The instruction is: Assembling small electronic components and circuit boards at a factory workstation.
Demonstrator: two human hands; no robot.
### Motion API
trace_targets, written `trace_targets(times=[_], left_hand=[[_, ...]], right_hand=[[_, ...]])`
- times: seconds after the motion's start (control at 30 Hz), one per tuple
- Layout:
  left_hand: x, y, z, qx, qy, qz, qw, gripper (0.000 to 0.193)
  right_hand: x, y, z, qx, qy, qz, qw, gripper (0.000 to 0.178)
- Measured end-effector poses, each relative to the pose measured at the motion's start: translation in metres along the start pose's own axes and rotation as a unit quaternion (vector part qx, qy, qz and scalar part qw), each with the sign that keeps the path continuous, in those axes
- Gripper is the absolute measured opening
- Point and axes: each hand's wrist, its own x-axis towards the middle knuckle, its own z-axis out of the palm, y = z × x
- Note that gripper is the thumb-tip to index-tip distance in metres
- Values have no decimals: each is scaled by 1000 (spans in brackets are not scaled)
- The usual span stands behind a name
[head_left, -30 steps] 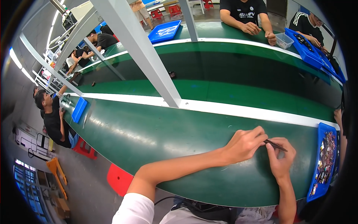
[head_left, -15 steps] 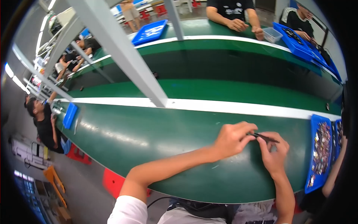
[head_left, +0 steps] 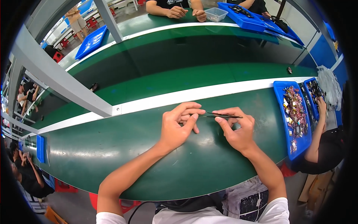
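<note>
Black tweezers point(head_left: 228, 116) lie between the thumb and fingers of my right hand point(head_left: 240, 130), their two thin arms slightly apart and pointing left. The tips reach close to the fingertips of my left hand point(head_left: 175, 125). Its thumb and forefinger are drawn together, the other fingers curled behind. Whatever the left fingers pinch is too small to make out. Both hands are raised over the green worktable point(head_left: 130, 156), in front of my body.
To the right stands a blue tray point(head_left: 279, 99) with many small shiny parts point(head_left: 294, 112); another blue tray point(head_left: 308, 83) is beside it, a person's hand point(head_left: 321, 106) at it. A white ledge point(head_left: 156, 98) and grey post point(head_left: 71, 82) border the conveyor belt point(head_left: 186, 76) beyond.
The view has turned to the right, bringing more of the trays into sight. My hands have drawn slightly apart; the tweezers stay in my right hand.
</note>
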Motion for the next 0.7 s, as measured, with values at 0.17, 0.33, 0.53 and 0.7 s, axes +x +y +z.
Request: trace_targets(times=[0.17,0.33,0.53,0.7], left_hand=[[-1,-2,-3,-2,-6,2,1000,27],[-1,0,-3,9,-15,-1,1000,26],[0,7,2,31,-19,1,999,24],[-1,4,0,52,-23,4,998,24]], right_hand=[[1,1,3,6,7,-17,1000,12],[2,0,1,3,3,-12,1000,13],[2,2,2,12,25,-8,1000,9],[1,5,4,23,37,1,999,8]])
